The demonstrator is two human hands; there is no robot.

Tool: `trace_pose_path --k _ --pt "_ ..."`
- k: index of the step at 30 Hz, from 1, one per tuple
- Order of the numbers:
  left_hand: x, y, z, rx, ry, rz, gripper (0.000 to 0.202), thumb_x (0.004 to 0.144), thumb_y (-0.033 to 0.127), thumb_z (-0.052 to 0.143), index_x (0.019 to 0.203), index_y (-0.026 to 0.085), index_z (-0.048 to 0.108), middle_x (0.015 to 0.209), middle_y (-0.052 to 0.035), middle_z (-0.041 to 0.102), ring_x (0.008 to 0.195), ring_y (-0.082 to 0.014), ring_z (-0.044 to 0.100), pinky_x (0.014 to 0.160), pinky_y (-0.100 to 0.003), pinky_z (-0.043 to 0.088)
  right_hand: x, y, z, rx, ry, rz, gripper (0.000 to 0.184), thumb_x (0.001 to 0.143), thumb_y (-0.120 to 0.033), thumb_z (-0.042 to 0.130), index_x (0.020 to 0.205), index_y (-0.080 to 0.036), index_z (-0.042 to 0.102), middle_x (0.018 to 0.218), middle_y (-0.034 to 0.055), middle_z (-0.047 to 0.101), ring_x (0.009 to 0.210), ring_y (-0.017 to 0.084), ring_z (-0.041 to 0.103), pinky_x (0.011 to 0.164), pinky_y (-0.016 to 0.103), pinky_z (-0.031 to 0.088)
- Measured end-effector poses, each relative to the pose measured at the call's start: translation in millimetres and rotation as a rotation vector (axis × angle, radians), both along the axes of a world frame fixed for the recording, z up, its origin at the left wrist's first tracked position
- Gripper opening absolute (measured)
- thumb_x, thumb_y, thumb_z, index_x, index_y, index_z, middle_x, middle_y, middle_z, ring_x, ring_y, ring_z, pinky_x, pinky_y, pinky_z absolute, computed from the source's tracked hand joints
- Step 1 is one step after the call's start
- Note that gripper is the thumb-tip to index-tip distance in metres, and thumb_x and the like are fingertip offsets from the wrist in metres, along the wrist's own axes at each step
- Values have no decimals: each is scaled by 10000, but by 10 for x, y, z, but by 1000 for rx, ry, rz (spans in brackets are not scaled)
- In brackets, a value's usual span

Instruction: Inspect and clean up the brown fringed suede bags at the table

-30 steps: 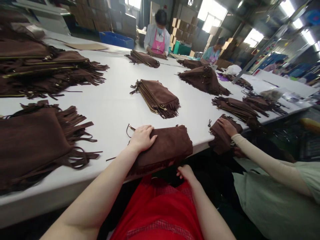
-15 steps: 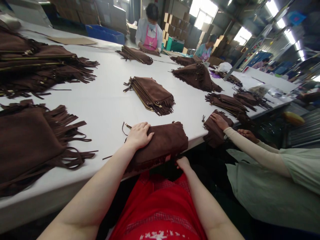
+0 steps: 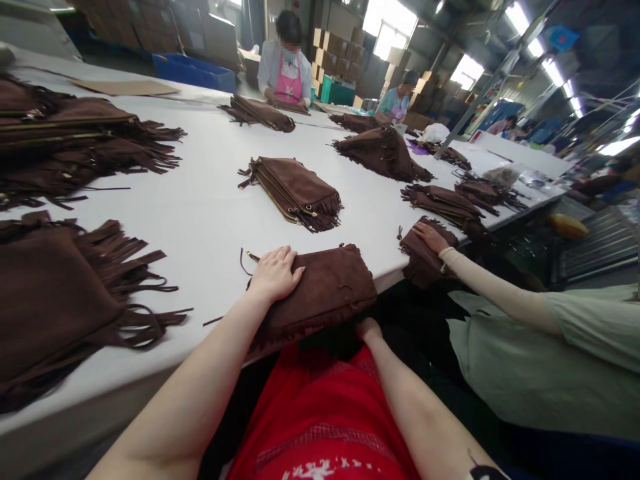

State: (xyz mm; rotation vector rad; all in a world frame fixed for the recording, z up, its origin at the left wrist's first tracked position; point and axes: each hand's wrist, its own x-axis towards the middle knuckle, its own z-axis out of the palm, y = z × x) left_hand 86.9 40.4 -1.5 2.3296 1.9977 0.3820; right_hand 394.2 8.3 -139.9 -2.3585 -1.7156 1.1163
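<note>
A brown suede fringed bag (image 3: 327, 287) lies at the near edge of the white table (image 3: 210, 213), its fringe hanging over the edge. My left hand (image 3: 274, 273) rests flat on the bag's left end, fingers stretched out. My right hand (image 3: 369, 329) is below the table edge, under the bag's hanging fringe; its fingers are curled and mostly hidden, so I cannot make out what they hold.
Piles of brown fringed bags lie at left (image 3: 60, 293), far left (image 3: 75, 140) and centre (image 3: 295, 190). A co-worker's hand (image 3: 429, 237) at right presses another bag (image 3: 423, 257). Two people work at the far end, with cardboard boxes (image 3: 345, 60) behind.
The view has shifted a little. My right hand has stayed by the fringe under the table edge; my left hand stays on the bag. The co-worker's other hand has dropped out of sight.
</note>
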Motion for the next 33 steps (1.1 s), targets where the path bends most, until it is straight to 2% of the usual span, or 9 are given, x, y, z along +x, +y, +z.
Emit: trace_pose_path --k 4,7,10,12,16,18,23,28,33 --pt "-2 1 -10 -5 -19 -12 572 940 519 329 1363 174 501 1476 -110 455 1375 -247 383 1137 -400 262 -34 -132 41 -48 70 19 308 916 -322 518 731 -134 675 643 86 704 425 113 605 417 180 397" --pt "-2 2 -14 0 -24 2 566 938 525 335 1360 186 501 1476 -99 454 1372 -249 383 1138 -400 256 -118 -278 96 -77 172 61 217 873 -231 543 721 -139 668 657 57 713 404 83 580 412 161 389" --pt "1 3 -9 2 -15 2 568 940 523 331 1354 175 503 1470 -103 460 1360 -252 396 1133 -398 264 -147 -467 247 -94 270 70 140 825 -185 557 748 -139 664 661 38 712 408 81 578 407 157 397" --pt "2 3 -4 1 -10 -4 567 942 523 327 1354 176 503 1470 -102 459 1359 -252 396 1134 -398 264 -146 -566 398 -14 400 50 134 820 -231 561 795 -145 661 652 27 702 411 85 573 412 165 409" --pt "-3 10 -5 -5 -7 -2 560 939 525 334 1357 191 503 1475 -93 455 1363 -252 392 1136 -399 262 -222 -591 685 294 654 -75 279 800 -391 578 925 -149 637 638 23 682 420 108 565 427 202 429" --pt "-6 13 -9 -3 -13 1 561 938 528 336 1357 196 504 1473 -92 457 1363 -256 392 1138 -403 260 -311 -537 769 341 698 -133 348 769 -447 599 950 -150 603 633 22 680 403 112 548 393 203 388" --pt "-9 10 -8 4 -7 1 561 942 530 326 1359 197 503 1466 -90 468 1358 -256 402 1139 -406 262 -476 -436 832 224 835 -146 318 728 -480 598 731 -174 512 553 14 641 343 84 494 322 171 237" --pt "-4 8 5 5 17 -1 556 944 528 322 1342 192 516 1458 -92 478 1347 -252 419 1137 -397 271 -457 -457 867 174 960 -160 324 745 -477 585 657 -181 486 490 -12 594 295 54 412 309 166 212" --pt "-6 16 9 3 10 1 556 942 524 327 1345 189 514 1462 -96 473 1344 -260 418 1133 -411 278 -474 -432 898 195 890 -145 375 754 -491 610 583 -185 479 454 -14 570 289 49 378 305 172 213"
